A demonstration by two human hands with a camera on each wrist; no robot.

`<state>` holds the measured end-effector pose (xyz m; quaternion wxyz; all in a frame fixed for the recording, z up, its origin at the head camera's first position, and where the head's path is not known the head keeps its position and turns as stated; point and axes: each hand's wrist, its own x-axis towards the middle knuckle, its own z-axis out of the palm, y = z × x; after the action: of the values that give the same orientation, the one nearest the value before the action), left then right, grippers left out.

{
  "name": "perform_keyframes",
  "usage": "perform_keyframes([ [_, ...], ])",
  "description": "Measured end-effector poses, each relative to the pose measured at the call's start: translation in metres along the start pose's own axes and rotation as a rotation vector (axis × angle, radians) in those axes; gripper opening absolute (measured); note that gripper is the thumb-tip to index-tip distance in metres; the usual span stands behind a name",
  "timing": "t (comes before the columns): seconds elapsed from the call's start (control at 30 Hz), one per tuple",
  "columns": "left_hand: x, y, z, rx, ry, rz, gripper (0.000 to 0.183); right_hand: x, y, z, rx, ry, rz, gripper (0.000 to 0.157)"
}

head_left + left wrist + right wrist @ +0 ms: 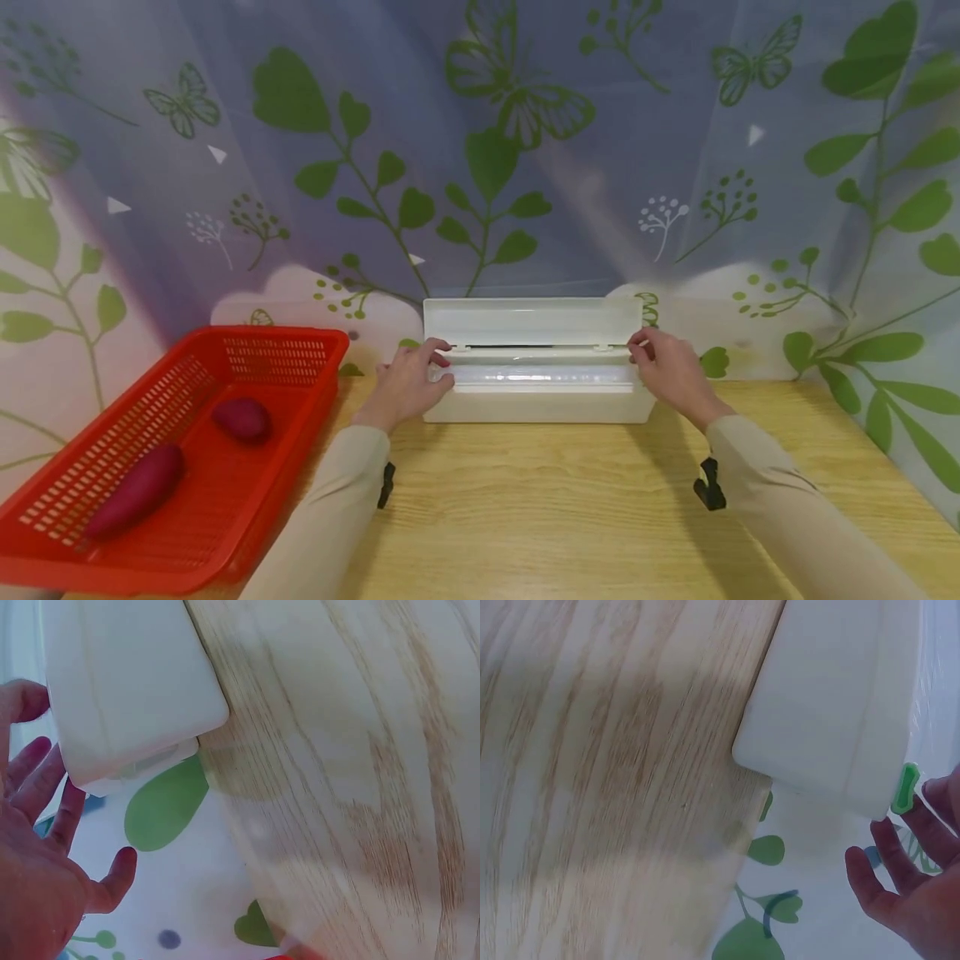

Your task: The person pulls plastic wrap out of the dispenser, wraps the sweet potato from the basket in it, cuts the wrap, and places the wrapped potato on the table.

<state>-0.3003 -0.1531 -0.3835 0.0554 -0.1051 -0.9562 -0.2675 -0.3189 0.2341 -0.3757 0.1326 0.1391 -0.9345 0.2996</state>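
Note:
A white cling film dispenser [536, 408] stands against the curtain at the back of the table. Its lid [532, 321] is raised, and a clear film roll [532, 375] lies inside. My left hand [402, 383] is at the left end, thumb and index finger apart, the thumb near the roll; in the left wrist view its fingers are spread around that end. At the right end, my right hand [675, 375] has thumb and index finger together. The right wrist view shows a small green end piece [905, 787] at those fingertips. The exact contact is partly hidden.
To the left, a red plastic basket [270, 500] holds two purple sweet potatoes, one small [242, 418] and one longer [138, 492]. The wooden tabletop [540, 517] runs in front of the dispenser. A leaf-patterned curtain [600, 217] hangs directly behind.

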Motion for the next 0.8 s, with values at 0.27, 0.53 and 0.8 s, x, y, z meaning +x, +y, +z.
perform_keyframes([
  [0.27, 0.005, 0.0, 0.0, -0.024, 0.032, 0.009, 0.033, -0.001, 0.004, 0.0, 0.062, -0.031, 0.028, 0.025],
  [0.53, 0.005, -0.009, 0.005, -0.14, 0.096, 0.028, 0.021, -0.004, 0.014, -0.005, 0.089, -0.095, -0.007, 0.04],
  [0.8, 0.007, -0.015, 0.012, -0.3, 0.154, 0.076, 0.02, -0.01, 0.021, -0.008, 0.198, -0.136, 0.07, 0.034],
])
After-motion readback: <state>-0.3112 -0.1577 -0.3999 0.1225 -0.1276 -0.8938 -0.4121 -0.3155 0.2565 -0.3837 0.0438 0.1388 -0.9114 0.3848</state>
